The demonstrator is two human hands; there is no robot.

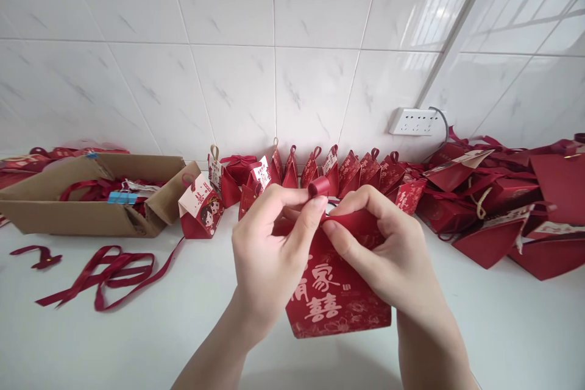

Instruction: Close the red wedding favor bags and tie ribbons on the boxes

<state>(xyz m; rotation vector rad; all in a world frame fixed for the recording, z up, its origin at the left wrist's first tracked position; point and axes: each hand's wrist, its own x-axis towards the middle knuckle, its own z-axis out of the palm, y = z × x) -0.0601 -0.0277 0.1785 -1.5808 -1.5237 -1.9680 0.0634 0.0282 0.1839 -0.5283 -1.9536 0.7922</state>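
A red paper gift box (337,301) with gold characters stands on the white counter in front of me, partly hidden by both hands. My left hand (269,256) pinches a dark red ribbon (319,186) at the box's top, where a small loop of it sticks up above my fingertips. My right hand (386,250) pinches the same ribbon from the right side, fingers closed at the box's top edge. Both hands meet over the box's opening.
A row of finished red boxes (320,172) lines the tiled wall. Flat red boxes are heaped at the right (503,207). A cardboard carton (86,204) with ribbons and a blue clip sits at left. Loose ribbons (109,271) lie before it. A wall socket (414,121) is behind.
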